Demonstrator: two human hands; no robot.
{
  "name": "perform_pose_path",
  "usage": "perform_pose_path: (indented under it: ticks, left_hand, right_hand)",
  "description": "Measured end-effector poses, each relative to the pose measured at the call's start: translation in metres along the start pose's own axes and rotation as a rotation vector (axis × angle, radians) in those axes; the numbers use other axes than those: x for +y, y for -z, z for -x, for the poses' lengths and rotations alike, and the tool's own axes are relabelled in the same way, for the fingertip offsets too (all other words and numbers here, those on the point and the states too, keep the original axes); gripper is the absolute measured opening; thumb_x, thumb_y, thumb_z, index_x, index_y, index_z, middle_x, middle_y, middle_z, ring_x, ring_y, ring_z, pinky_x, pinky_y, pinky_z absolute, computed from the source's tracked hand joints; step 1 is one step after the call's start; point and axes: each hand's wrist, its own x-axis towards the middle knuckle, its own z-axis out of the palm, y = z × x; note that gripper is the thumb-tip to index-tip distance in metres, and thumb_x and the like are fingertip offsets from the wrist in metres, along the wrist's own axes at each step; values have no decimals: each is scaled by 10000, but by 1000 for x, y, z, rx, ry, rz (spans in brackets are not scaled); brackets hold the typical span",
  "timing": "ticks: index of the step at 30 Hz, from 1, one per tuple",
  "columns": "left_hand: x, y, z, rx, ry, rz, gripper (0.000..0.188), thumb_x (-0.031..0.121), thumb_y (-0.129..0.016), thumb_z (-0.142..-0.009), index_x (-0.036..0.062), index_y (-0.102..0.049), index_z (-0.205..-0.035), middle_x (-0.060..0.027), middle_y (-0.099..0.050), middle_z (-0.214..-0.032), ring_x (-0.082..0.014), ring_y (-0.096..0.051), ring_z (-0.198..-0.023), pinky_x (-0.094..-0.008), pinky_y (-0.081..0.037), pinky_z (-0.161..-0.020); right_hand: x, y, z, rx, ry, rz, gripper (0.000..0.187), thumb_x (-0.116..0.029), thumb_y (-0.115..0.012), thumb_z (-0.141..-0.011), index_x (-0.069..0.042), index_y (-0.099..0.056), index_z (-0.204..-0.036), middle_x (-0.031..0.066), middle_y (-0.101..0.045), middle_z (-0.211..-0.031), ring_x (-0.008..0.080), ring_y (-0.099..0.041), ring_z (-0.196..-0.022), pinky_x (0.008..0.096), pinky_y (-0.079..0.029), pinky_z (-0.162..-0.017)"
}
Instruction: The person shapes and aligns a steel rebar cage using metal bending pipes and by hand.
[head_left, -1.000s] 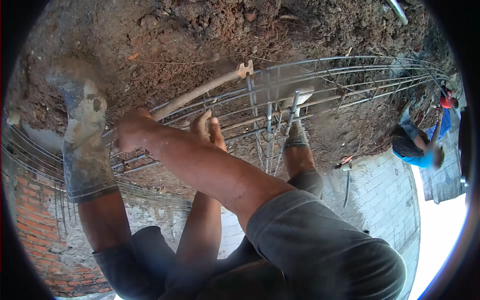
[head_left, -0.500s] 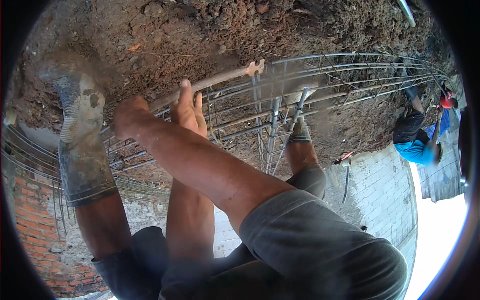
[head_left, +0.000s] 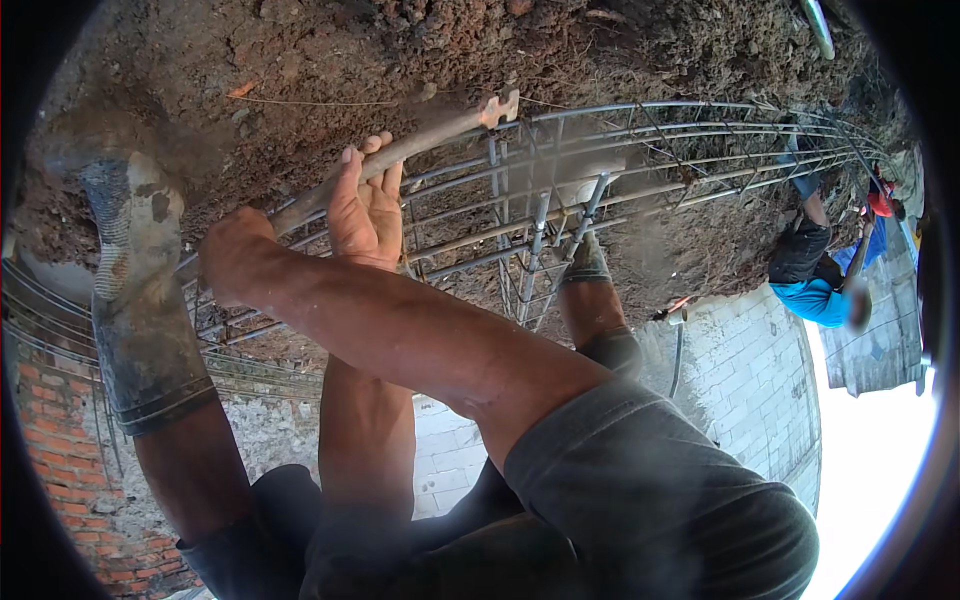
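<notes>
A long, rusty bar (head_left: 430,137) with a notched, claw-like end, shaped like a rebar bending wrench, slants up to the right. My right hand (head_left: 235,252) is closed around its lower left end, with that arm crossing over my left forearm. Farther along, my left hand (head_left: 368,218) has its palm turned up and its fingers behind the bar, the fingertips showing above it. Under and beyond both hands runs a long cage of steel rebar (head_left: 538,232) with cross ties. The bar's notched end lies just above the cage's rods; contact cannot be made out.
My booted legs (head_left: 150,330) stand on either side, near the cage. Reddish-brown soil (head_left: 300,60) rises beyond it. A brick wall (head_left: 65,440) is at lower left, a grey block wall (head_left: 745,365) at right. Farther right, a person in a blue shirt (head_left: 810,300) bends beside the cage.
My left hand has reached farther over the bar, its fingertips now showing beyond it. My right hand still grips the lower end. The view has shifted slightly.
</notes>
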Motion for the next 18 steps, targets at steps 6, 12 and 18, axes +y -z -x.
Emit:
perform_pose_path:
  ticks: [6,12,18]
  left_hand:
    - [-2,2,-2,24,31,-43,103,211,-686,-971,115,-677,-1004,-64,-707,-1088,-247,-607,-1214,-432,-410,-1150]
    - [10,-22,17,16,-204,-226,106,240,-666,-989,134,-666,-989,-111,-709,-1108,-265,-599,-1228,-488,-359,-1173]
    - [19,-43,19,112,-243,-611,325,361,-671,-980,65,-638,-1110,-112,-680,-1147,-257,-570,-1246,-529,-331,-1183]
  right_hand:
    - [7,10,5,48,10,-81,306,-215,-744,-789,-59,-775,-1051,121,-744,-1047,253,-704,-1048,351,-537,-890]
    - [-23,35,55,249,237,-110,254,-203,-715,-768,-48,-778,-959,159,-739,-1030,285,-709,-1012,378,-529,-886]
    - [-20,103,88,332,128,-223,375,-313,-763,-703,-58,-776,-977,136,-741,-990,284,-707,-1016,400,-556,-878]
